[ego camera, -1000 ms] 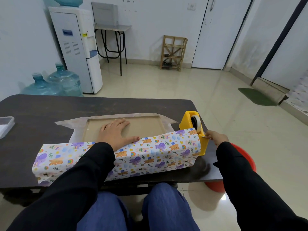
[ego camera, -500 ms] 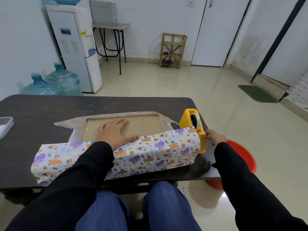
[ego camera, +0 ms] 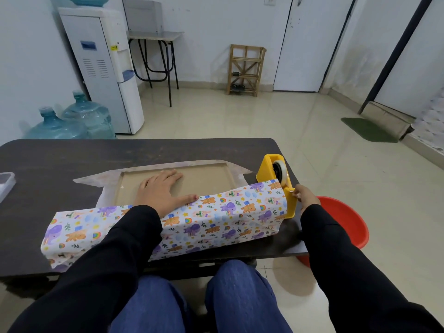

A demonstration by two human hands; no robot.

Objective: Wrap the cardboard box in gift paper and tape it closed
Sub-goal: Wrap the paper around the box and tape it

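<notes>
1. Head view, our only one: the cardboard box (ego camera: pixel 204 179) lies flat near the middle of the dark table (ego camera: pixel 72 159), brown face up. It rests on the sheet of gift paper (ego camera: pixel 216 212).
2. The paper's plain side shows around the box toward 12 o'clock. Its printed part, with cartoon animals and rainbows, is lifted from 6 o'clock and stands curled along the box's near edge, running from about 8 o'clock to 3 o'clock.
3. Our left hand (ego camera: pixel 163 191) lies flat on the box with fingers straight, pointing toward 1 o'clock. The thumb touches the top edge of the lifted paper, and the black-sleeved forearm crosses over the paper.
4. A yellow tape dispenser (ego camera: pixel 271 169) stands at 3 o'clock of the box, touching the paper's right end, with a roll of tape in it.
5. Our right hand (ego camera: pixel 306 197) is at the dispenser's near tip, fingers curled and pinching at the cutter end. Whether a strip of tape lies between them is too small for us to tell.
6. A clear plastic container (ego camera: pixel 6 183) sits at the table's 9 o'clock edge, cut by the frame.
7. On the floor, a red basin (ego camera: pixel 346 219) sits at 4 o'clock, partly under the table's corner. A water dispenser (ego camera: pixel 103 68) stands at 11 o'clock with two blue water bottles (ego camera: pixel 89 118) beside it, and a wooden rack (ego camera: pixel 246 70) stands by the wall at 12 o'clock.
</notes>
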